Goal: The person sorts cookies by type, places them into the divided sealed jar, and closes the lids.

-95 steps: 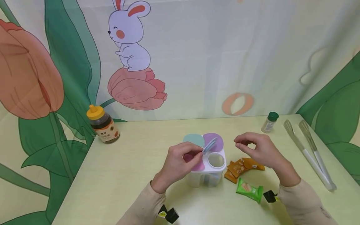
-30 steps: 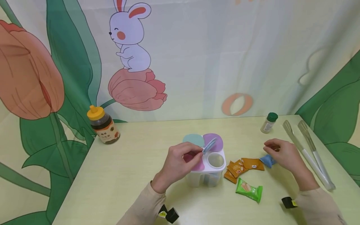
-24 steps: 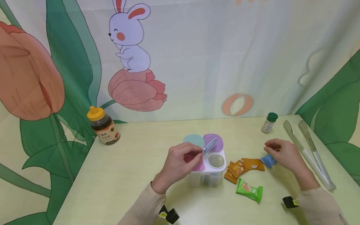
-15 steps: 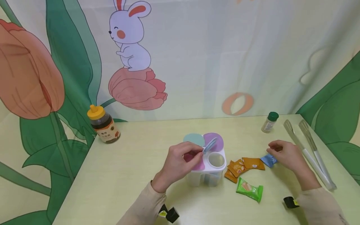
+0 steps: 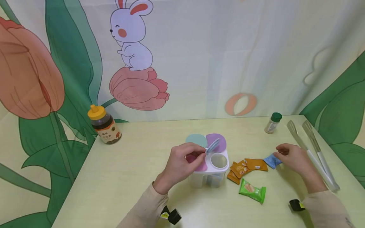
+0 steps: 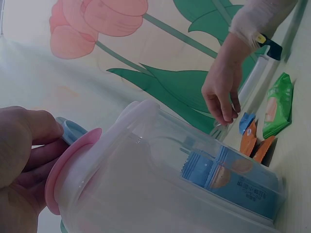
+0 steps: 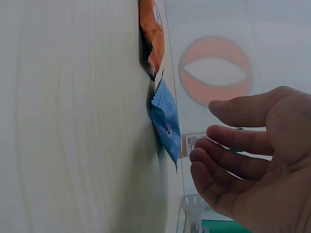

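Right hand (image 5: 293, 155) lowered beside blue packet (image 5: 271, 160); tongs (image 5: 313, 152) close by.

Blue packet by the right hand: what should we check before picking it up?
1. Blue packet lies flat on the table: ok.
2. Right hand open beside it, not gripping: ok.
3. Orange packets clear of it: cannot tell, one lies close.
4. Left hand pinches the blue lid flap up: ok.
5. Container has room inside: cannot tell.
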Tool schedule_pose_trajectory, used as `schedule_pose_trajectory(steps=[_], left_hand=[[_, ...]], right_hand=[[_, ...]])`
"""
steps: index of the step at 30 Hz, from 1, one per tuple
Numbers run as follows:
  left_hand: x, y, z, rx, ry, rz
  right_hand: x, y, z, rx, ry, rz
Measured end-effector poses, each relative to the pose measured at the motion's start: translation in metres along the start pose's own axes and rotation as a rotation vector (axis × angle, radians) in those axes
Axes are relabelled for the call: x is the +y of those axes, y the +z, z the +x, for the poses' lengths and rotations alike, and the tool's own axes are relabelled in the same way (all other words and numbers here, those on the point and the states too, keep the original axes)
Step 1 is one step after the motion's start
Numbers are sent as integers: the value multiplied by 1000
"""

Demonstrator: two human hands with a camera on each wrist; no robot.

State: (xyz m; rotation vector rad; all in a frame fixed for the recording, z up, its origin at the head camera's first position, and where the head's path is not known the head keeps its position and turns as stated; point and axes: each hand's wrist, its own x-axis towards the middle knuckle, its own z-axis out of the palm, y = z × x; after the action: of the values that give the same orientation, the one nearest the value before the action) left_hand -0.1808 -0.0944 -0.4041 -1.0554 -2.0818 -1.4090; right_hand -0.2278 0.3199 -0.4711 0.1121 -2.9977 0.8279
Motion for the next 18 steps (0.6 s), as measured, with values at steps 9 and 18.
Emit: schedule_pose_trajectory(steps=[9, 18], left_hand=[[-1, 0, 1, 10, 29, 20], [-2, 0, 0, 14, 35, 20]], right_hand=[[7, -2, 2, -38, 41, -18], [11, -3, 2, -94, 58, -53]])
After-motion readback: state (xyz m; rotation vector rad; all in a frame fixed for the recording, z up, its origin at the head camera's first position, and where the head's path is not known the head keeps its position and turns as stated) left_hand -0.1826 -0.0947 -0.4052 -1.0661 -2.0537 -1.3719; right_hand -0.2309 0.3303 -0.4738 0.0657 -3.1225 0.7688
